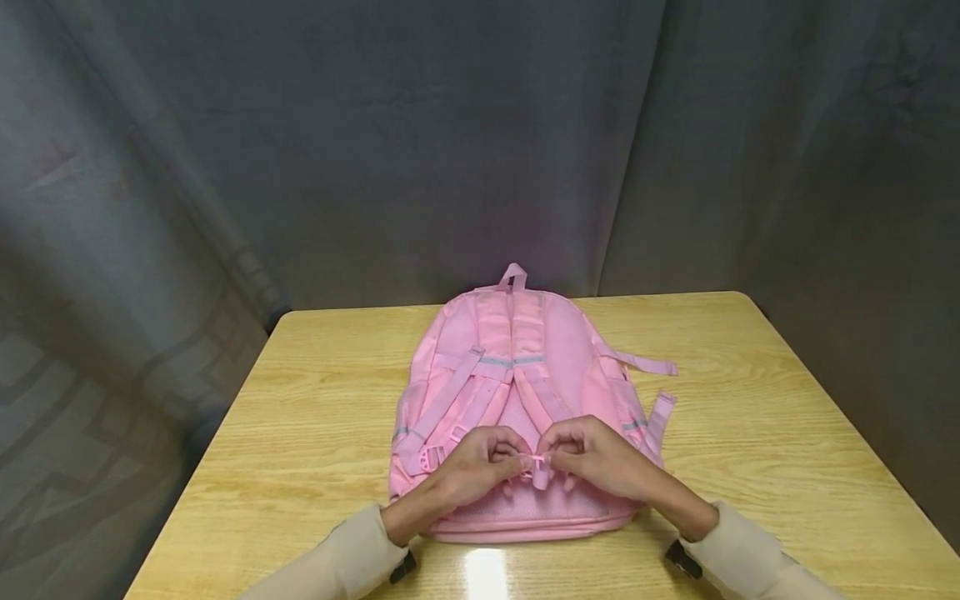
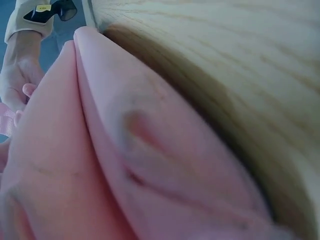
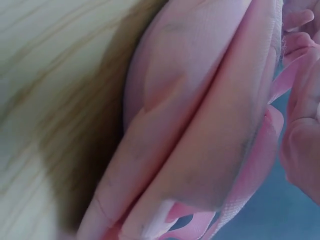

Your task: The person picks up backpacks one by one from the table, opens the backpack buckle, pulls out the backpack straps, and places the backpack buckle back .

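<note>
A pink backpack (image 1: 562, 367) lies on the table with its shoulder straps facing up. Over its lower middle, my left hand (image 1: 480, 467) and my right hand (image 1: 603, 457) meet from either side. Between their fingertips is a small pink buckle (image 1: 537, 460) with a short piece of webbing hanging from it. Each hand pinches one side of it with thumb and fingers. The left wrist view shows the right hand (image 2: 22, 80) beyond the bag's folded edge. In the right wrist view, the left hand (image 3: 305, 115) appears at the right side, beside a pink strap.
Loose strap ends (image 1: 658, 421) stick out over the wooden table (image 1: 772, 417) to the right of the backpack. Another adjuster buckle (image 1: 432, 457) lies on its lower left. A grey curtain (image 1: 450, 150) hangs behind the table.
</note>
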The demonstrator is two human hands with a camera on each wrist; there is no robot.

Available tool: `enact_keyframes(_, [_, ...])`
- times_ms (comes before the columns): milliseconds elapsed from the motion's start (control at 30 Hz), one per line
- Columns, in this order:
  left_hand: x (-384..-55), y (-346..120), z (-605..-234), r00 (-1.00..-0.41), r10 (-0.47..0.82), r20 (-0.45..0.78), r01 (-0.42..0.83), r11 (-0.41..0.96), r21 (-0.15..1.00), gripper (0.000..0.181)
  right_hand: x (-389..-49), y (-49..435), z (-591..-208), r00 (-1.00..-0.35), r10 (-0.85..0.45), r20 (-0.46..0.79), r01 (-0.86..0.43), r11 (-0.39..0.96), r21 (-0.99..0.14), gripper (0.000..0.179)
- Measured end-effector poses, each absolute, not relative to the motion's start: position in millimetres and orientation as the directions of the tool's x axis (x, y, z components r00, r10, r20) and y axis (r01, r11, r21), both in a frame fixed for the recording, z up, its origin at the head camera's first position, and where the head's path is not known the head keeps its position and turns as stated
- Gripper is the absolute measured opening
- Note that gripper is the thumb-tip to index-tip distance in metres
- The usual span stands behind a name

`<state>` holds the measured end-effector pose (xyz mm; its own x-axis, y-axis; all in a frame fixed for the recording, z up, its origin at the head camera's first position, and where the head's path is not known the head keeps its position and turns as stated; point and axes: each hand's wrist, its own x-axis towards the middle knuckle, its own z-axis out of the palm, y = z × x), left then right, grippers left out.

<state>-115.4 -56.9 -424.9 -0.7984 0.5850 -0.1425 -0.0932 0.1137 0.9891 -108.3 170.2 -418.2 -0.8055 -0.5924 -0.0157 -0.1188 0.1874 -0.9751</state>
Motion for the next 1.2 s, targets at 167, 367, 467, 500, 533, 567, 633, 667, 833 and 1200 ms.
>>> enact_keyframes(167, [-114.6, -56.3, -423.8, -0.806, 0.571, -0.157, -0.11, 0.116, 0.987, 0.015, -108.7, 170.9, -418.3, -0.81, -0.586, -0.042, -0.086, 0.189, -0.978, 0.012])
enact_keyframes(367, [-115.0, -56.7, -428.0, -0.799, 0.577, -0.169, -0.125, 0.115, 0.985, 0.016, -108.7, 171.8, -420.0, -0.799, -0.596, -0.085, -0.028, 0.178, -0.984, 0.015])
enact_keyframes(467, [-115.5, -56.8, -428.7, -0.792, 0.588, -0.162, -0.119, 0.112, 0.987, 0.015, -108.7, 172.1, -420.7, -0.788, -0.61, -0.086, -0.022, 0.168, -0.986, 0.013])
enact_keyframes(500, [-115.7, -56.7, -428.5, -0.79, 0.591, -0.16, -0.115, 0.112, 0.987, 0.015, -108.8, 172.2, -420.9, -0.785, -0.613, -0.085, -0.022, 0.166, -0.986, 0.013])
enact_keyframes(533, [-116.0, -56.7, -428.2, -0.789, 0.594, -0.158, -0.113, 0.112, 0.987, 0.014, -108.9, 172.2, -421.0, -0.784, -0.615, -0.084, -0.024, 0.164, -0.986, 0.013])
enact_keyframes(567, [-116.3, -56.6, -427.8, -0.787, 0.596, -0.158, -0.115, 0.11, 0.987, 0.014, -109.0, 172.3, -421.2, -0.784, -0.616, -0.08, -0.027, 0.163, -0.986, 0.013])
enact_keyframes(633, [-116.8, -56.4, -426.6, -0.788, 0.595, -0.158, -0.114, 0.111, 0.987, 0.013, -109.1, 172.4, -421.3, -0.786, -0.614, -0.069, -0.037, 0.158, -0.987, 0.013])
enact_keyframes(667, [-117.1, -56.4, -426.1, -0.789, 0.593, -0.158, -0.114, 0.112, 0.987, 0.013, -109.1, 172.4, -421.2, -0.788, -0.612, -0.061, -0.045, 0.157, -0.987, 0.014])
enact_keyframes(833, [-118.3, -56.8, -424.8, -0.788, 0.595, -0.16, -0.131, 0.092, 0.987, 0.014, -108.7, 172.6, -419.8, -0.791, -0.611, -0.018, -0.081, 0.135, -0.988, 0.014])
enact_keyframes(1200, [-117.0, -59.2, -423.7, -0.782, 0.602, -0.159, -0.138, 0.081, 0.987, 0.011, -108.6, 172.0, -417.4, -0.773, -0.634, 0.014, -0.125, 0.132, -0.983, 0.012])
